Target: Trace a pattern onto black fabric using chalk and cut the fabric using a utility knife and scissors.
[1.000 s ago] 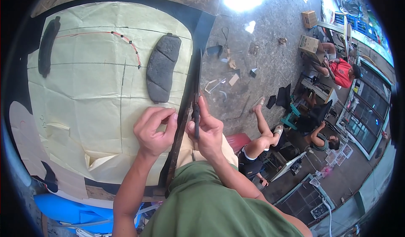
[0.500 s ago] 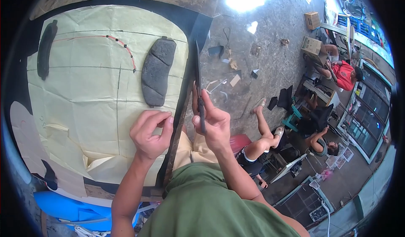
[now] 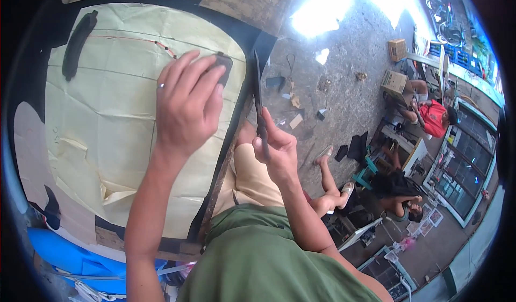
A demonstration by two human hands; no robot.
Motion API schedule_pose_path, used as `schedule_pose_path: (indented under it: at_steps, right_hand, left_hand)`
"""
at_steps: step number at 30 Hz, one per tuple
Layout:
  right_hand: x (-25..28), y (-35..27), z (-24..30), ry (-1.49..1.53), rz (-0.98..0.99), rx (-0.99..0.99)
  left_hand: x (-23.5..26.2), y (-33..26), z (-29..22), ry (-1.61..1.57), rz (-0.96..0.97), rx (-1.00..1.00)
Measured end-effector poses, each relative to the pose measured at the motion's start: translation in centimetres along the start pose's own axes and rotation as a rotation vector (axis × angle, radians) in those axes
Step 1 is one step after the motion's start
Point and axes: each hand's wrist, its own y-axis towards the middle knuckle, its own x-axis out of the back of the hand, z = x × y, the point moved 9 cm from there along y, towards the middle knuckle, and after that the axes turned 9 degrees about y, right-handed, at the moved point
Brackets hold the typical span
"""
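Note:
My left hand [image 3: 189, 106], a ring on one finger, is closed over a dark grey curved block that looks like a brake pad [image 3: 224, 68]. Its far right end shows past my fingers, and the hand and thumb cover most of the rest. Beneath lies a creased pale yellow sheet [image 3: 102, 108] with drawn lines, over black material [image 3: 252, 41]. My right hand [image 3: 280, 149] grips dark scissors [image 3: 258, 95], seen edge-on, with the blades pointing away from me beside the table edge. A second dark curved block [image 3: 79, 45] rests at the sheet's far left.
An orange line [image 3: 126, 37] with small black pieces crosses the sheet. Grey-brown board [image 3: 35, 135] lies along the left side. Blue plastic [image 3: 59, 256] sits below left. Scraps [image 3: 295, 121] litter the floor at right, where people [image 3: 432, 119] sit among cardboard boxes [image 3: 398, 83].
My left hand has moved away from me, from the sheet's near right side onto the brake pad. The right hand still holds the scissors. The whole view has shifted slightly.

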Motion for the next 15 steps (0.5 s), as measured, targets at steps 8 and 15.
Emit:
schedule_pose_path:
  at_steps: [8,15]
  right_hand:
    - [0.5,1.5,1.3,-0.112,0.090,-0.010]
    - [0.4,1.1,0.7,-0.159,0.093,-0.115]
  left_hand:
    - [-3.4,1.7,2.2,0.135,0.172,0.079]
    - [-3.6,1.8,2.4,0.055,0.174,0.137]
